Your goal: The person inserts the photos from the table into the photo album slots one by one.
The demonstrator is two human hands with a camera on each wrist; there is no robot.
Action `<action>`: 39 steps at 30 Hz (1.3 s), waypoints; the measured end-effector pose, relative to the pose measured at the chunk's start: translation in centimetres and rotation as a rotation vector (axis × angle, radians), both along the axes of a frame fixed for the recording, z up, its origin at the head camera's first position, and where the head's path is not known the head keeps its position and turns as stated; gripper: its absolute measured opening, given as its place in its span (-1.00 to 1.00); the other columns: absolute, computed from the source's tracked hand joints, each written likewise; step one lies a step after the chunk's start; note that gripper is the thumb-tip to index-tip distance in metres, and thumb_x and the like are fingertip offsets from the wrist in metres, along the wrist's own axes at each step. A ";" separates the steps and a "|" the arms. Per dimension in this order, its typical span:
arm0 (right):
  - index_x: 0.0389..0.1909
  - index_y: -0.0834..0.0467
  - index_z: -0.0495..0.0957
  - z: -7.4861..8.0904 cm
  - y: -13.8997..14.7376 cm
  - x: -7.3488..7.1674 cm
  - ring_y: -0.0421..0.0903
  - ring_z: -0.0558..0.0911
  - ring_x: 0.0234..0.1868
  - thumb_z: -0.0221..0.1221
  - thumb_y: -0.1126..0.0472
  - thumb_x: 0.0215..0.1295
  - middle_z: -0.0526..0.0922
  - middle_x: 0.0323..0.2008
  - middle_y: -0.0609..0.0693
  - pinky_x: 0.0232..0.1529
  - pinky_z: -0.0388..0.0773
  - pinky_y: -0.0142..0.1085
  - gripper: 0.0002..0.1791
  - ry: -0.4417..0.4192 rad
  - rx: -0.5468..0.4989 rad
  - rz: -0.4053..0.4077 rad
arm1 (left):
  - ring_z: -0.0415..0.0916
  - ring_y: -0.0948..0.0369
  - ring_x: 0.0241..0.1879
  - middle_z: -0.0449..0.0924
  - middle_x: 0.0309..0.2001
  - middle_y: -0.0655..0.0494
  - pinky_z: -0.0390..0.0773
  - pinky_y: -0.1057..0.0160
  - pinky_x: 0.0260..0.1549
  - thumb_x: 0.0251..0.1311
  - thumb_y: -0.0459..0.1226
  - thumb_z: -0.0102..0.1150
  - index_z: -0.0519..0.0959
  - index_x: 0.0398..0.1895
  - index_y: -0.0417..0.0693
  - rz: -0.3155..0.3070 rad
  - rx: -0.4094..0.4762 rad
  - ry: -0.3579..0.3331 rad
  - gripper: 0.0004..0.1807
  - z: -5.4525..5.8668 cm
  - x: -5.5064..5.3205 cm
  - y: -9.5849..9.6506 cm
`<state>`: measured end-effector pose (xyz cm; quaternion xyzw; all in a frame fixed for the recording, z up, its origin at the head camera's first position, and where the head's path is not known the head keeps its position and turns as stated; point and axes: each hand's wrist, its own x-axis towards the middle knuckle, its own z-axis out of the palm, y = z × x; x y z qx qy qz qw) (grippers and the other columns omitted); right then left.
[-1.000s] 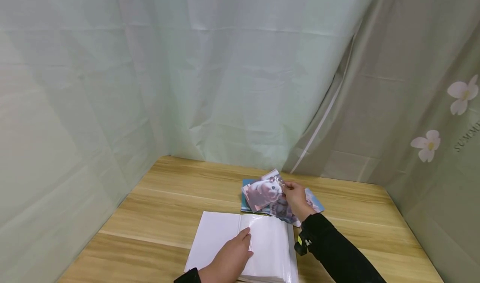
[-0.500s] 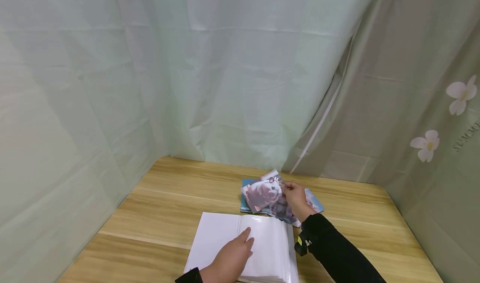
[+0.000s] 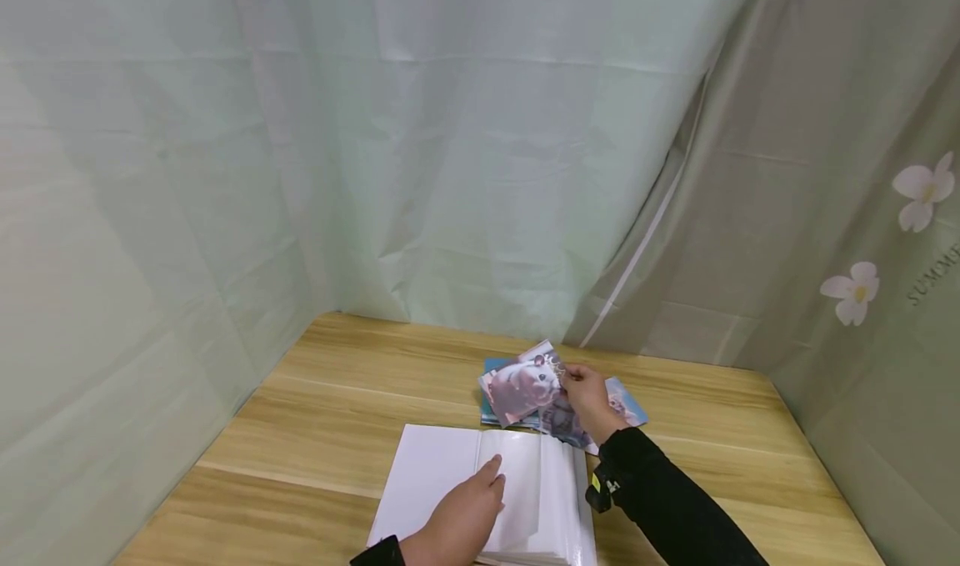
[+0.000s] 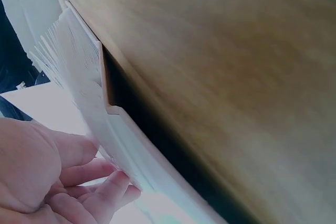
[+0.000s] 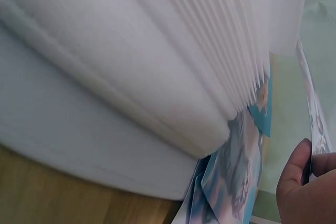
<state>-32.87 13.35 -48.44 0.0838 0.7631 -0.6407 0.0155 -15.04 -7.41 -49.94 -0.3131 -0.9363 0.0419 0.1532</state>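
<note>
A white photo album (image 3: 431,466) lies spread on the table, clear sleeve pages on its right half. My left hand (image 3: 459,512) rests on it near the fold, index finger extended; the left wrist view shows loosely bent fingers (image 4: 84,174) touching the inside by the spine. Beyond the album, my right hand (image 3: 592,401) pinches the right edge of a photo card (image 3: 521,389) picturing a pale crowned animal. In the right wrist view, thumb and finger hold this card (image 5: 318,121) edge-on, beside the fanned album pages (image 5: 226,40). One sleeve page stands partly raised.
Several loose photo cards (image 3: 562,423) lie behind the album, partly under the held card and right hand, one with a blue right end (image 3: 630,401). Pale curtains (image 3: 480,174) hang behind and beside the wooden table (image 3: 300,433).
The held card and right hand have shifted slightly left and down. A sleeve page on the album's right side has lifted a little. My left hand stays nearly still.
</note>
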 end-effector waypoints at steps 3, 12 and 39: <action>0.26 0.46 0.41 0.1 -0.3 0.1 0.10 0.62 -0.10 0.01 0.42 0.50 0.52 0.03 0.33 0.09 0.57 0.02 -0.62 0.002 0.001 0.017 | 0.54 0.17 0.18 0.63 0.11 -0.07 0.55 0.51 -0.09 0.30 -0.13 0.27 0.71 -0.04 -0.21 -0.002 0.004 0.013 -0.66 0.0 0.0 0.0; 0.23 0.50 0.41 -0.3 -0.9 -0.1 0.07 0.62 -0.13 0.03 0.43 0.48 0.53 0.02 0.33 0.02 0.61 -0.03 -0.63 0.022 0.040 0.033 | 0.58 0.17 0.12 0.61 0.12 -0.12 0.57 0.50 -0.14 0.25 -0.17 0.32 0.71 -0.05 -0.24 0.002 0.060 -0.003 -0.67 -0.1 0.1 0.0; 0.14 0.44 0.52 0.7 1.5 -1.4 -0.06 0.61 -0.21 0.09 0.46 0.43 0.62 -0.03 0.26 -0.15 0.64 -0.13 -0.69 0.026 0.284 0.276 | 0.57 0.09 0.14 0.57 0.16 -0.19 0.60 0.41 -0.08 0.21 -0.22 0.37 0.66 0.02 -0.26 0.016 0.116 -0.061 -0.63 0.1 0.4 0.3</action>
